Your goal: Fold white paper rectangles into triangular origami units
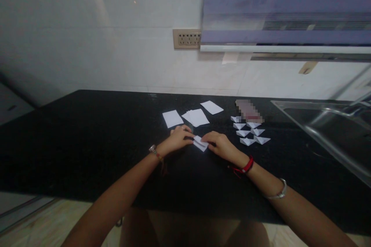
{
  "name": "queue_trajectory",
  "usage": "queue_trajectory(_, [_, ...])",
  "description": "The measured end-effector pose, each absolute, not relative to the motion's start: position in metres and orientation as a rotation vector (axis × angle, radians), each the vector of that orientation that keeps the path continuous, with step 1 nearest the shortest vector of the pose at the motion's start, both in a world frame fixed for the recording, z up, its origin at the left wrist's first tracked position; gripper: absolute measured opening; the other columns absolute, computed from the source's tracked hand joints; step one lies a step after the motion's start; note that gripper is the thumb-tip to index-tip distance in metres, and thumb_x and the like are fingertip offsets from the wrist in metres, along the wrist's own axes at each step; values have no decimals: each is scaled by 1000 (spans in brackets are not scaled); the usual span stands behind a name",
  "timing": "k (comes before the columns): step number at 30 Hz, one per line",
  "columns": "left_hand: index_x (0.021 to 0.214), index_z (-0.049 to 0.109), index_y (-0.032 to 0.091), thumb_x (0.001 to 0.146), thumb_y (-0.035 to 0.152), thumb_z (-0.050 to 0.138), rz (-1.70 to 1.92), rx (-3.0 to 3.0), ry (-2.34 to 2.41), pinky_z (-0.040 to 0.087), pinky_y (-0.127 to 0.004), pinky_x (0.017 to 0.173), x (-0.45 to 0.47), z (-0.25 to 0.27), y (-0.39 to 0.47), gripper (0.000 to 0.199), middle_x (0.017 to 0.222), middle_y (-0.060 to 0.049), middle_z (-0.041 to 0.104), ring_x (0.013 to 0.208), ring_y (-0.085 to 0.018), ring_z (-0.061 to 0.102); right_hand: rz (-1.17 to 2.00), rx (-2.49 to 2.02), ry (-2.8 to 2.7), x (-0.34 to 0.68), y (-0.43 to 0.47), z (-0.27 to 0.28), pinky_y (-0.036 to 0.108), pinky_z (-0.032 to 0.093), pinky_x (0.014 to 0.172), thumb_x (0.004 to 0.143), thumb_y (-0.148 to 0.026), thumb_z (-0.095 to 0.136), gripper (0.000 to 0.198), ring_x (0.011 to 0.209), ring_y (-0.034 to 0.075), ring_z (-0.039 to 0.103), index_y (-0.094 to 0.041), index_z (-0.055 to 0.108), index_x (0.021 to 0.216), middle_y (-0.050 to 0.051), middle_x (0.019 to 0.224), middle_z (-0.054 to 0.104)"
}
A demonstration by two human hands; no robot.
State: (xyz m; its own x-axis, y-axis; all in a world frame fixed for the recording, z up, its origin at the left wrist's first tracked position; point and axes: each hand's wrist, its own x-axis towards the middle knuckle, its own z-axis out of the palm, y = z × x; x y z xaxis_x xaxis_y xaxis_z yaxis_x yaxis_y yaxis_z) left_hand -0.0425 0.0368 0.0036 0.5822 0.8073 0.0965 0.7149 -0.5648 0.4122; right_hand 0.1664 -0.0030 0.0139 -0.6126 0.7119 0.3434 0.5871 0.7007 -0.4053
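Observation:
A small folded piece of white paper [200, 144] lies on the black countertop between my two hands. My left hand [180, 138] pinches its left edge with the fingertips. On the opposite side, my right hand [220, 145] has its thumb and fingers closed on the paper's right edge. Just beyond my hands are flat white paper sheets: a single one [173, 118] at the left, a small overlapping stack [197, 117] in the middle, and another sheet [211, 107] farther back. Several folded paper pieces [247, 141] sit in two columns to the right of my right hand.
A blurred-out flat object [249, 110] lies behind the folded pieces. A metal sink [308, 127] is set into the countertop [87, 142] at the right. Against the tiled wall are a socket panel [188, 39] and a purple blind [275, 7].

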Motion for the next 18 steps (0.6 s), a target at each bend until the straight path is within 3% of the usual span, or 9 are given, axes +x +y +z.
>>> queue_trajectory(5, [94,62,24,71,29,59,489,2488,1251,32,-34,87,-49,8,42,24,104,-4,52,99,-19,43,221,-903,-2591,163,-8,18,29,41,79,70,1,42,36,92,16,48,-16,61,95,7,97,58])
queue_trajectory(11, [98,60,23,78,21,50,602,2586,1045,32,-33,89,-47,15,39,23,106,-4,55,99,-17,45,104,-894,-2671,161,-9,19,29,41,76,72,1,41,33,89,17,47,-15,61,92,8,94,57])
queue_trajectory(18, [101,57,23,80,21,46,442,2682,892,32,-31,86,-42,9,39,24,105,-2,58,98,-16,47,65,-939,-2702,159,-12,21,29,41,76,73,1,39,33,88,17,46,-14,59,95,9,93,55])
